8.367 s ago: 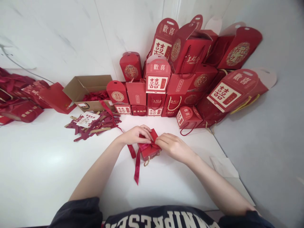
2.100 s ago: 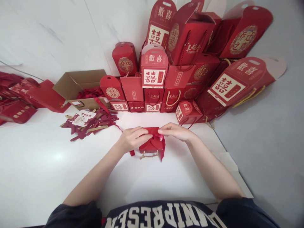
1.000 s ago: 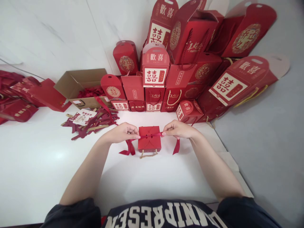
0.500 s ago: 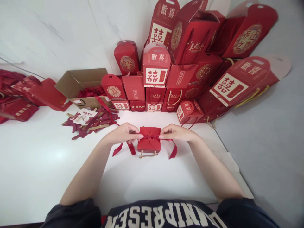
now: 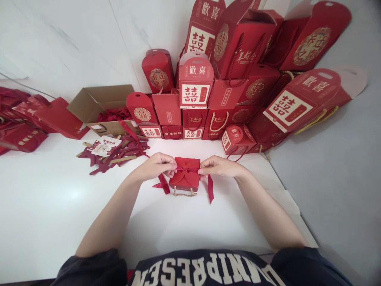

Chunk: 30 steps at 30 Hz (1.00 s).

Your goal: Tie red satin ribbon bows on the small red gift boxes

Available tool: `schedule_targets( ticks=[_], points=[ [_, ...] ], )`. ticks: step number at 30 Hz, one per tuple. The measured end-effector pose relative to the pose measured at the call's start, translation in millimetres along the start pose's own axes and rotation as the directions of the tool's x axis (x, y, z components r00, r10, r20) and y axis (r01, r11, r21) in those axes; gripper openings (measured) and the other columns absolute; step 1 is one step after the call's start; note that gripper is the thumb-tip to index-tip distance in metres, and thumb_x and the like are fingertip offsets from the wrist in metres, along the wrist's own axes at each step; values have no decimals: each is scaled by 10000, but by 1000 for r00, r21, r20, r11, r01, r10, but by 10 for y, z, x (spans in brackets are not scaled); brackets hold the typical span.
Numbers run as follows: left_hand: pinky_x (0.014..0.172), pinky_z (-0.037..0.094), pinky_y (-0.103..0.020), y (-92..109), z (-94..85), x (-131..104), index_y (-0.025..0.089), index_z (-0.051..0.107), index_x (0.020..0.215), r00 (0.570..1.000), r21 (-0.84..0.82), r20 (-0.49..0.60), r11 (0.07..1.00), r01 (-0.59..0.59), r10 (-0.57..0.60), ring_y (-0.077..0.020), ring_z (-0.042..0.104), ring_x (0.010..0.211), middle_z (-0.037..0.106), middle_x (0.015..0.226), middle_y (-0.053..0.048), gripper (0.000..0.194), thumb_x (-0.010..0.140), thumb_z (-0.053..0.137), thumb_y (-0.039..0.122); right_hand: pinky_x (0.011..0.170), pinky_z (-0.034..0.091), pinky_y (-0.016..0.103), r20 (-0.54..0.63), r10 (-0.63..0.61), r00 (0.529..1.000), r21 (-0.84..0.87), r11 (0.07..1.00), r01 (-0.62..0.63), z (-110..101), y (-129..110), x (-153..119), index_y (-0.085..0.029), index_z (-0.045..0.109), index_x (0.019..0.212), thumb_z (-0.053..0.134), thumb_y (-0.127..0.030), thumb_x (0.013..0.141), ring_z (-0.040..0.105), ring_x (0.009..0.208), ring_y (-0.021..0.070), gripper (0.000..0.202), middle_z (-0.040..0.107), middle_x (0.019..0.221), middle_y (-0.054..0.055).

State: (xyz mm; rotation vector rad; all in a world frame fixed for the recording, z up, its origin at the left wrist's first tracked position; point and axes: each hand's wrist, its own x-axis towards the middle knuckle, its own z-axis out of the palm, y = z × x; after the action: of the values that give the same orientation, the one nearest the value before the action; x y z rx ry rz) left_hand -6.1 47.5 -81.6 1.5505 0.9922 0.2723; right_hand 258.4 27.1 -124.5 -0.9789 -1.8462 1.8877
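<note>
A small red gift box (image 5: 183,183) with a folded petal top stands on the white table, a beige rope handle (image 5: 185,194) hanging at its near side. Across its top runs a dark red ribbon (image 5: 210,190), crossed or knotted at the middle; I cannot make out which. At the box's left edge, my left hand (image 5: 160,166) pinches one side of the ribbon. My right hand (image 5: 218,166) pinches the other side at the right edge. Loose ribbon ends hang down below both hands.
Stacked red gift boxes (image 5: 195,95) line the wall behind. To the left stand an open cardboard box (image 5: 114,128) of red ribbon and a pile of dark red cut-outs (image 5: 125,149) with a printed card (image 5: 105,145). More red boxes (image 5: 31,137) lie far left.
The gift box has shifted slightly left and turned a little. My left hand's fingers are more curled, and the hanging ribbon ends have swung closer to the box.
</note>
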Motion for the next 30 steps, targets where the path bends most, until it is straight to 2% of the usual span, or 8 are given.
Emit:
schedule_targets(
  ticks=[4, 7, 10, 13, 17, 25, 28, 30],
  points=[
    [762, 562, -301, -29, -3, 15, 118, 677, 772, 999, -58, 30, 998, 34, -33, -162, 680, 780, 703, 818, -76, 169, 805, 578, 251, 714, 422, 267, 12, -9, 1000, -5, 1000, 9, -12, 11, 17, -128, 661, 735, 627, -505, 803, 567, 694, 133, 385, 673, 755, 43],
    [771, 562, -306, -40, -12, 8, 121, 683, 810, 998, -70, 57, 997, 29, -25, -181, 685, 837, 713, 867, -99, 224, 831, 576, 317, 717, 418, 263, 18, -5, 1000, -13, 1000, 6, -21, 17, 20, -134, 652, 698, 631, -506, 797, 558, 687, 128, 385, 661, 732, 28],
    [631, 542, -254, -34, -44, -17, 128, 638, 748, 999, -6, 39, 1000, 17, -17, -134, 643, 650, 667, 708, -56, 311, 846, 570, 416, 733, 425, 270, -1, -8, 1000, -8, 1000, 8, -32, 22, 9, -135, 651, 719, 626, -510, 799, 571, 703, 134, 384, 661, 737, 27],
    [460, 421, -185, -20, -113, -59, 137, 579, 669, 1000, 103, 26, 995, -2, -1, -72, 494, 472, 514, 545, 16, 368, 834, 580, 466, 683, 428, 263, -22, 2, 1000, 36, 999, -1, -41, 29, -7, -137, 640, 777, 626, -504, 804, 572, 674, 129, 368, 656, 721, 27],
    [393, 292, -175, -56, -228, -73, 134, 611, 684, 997, 187, 68, 982, 10, -23, -51, 369, 433, 399, 512, 43, 348, 811, 607, 457, 597, 376, 234, -26, -9, 1000, -11, 1000, 8, -54, 45, -11, -145, 614, 740, 643, -478, 800, 488, 565, 93, 340, 575, 594, -24],
    [493, 364, -188, -356, -395, 66, 118, 687, 712, 973, 203, 231, 979, -18, -30, -76, 449, 531, 565, 593, 4, 280, 708, 707, 397, 579, 370, 238, -43, 21, 999, -26, 999, -22, -84, 110, 26, -135, 648, 771, 654, -508, 768, 454, 550, 95, 374, 524, 557, -37],
    [506, 397, -192, -342, -458, 27, 136, 741, 746, 942, 226, 335, 973, -54, -25, -89, 485, 542, 589, 594, -10, 247, 710, 718, 380, 589, 375, 242, -29, 27, 999, -42, 999, -29, -101, 123, 27, -131, 677, 804, 651, -509, 769, 470, 563, 102, 381, 557, 576, -22],
    [559, 447, -206, -270, -468, -13, 160, 769, 768, 926, 207, 372, 968, -145, 59, -109, 543, 604, 637, 686, -45, 203, 737, 707, 351, 600, 377, 244, -19, 31, 999, -46, 998, -32, -108, 117, 21, -132, 681, 821, 646, -503, 777, 486, 576, 106, 376, 579, 595, -15]
  ],
)
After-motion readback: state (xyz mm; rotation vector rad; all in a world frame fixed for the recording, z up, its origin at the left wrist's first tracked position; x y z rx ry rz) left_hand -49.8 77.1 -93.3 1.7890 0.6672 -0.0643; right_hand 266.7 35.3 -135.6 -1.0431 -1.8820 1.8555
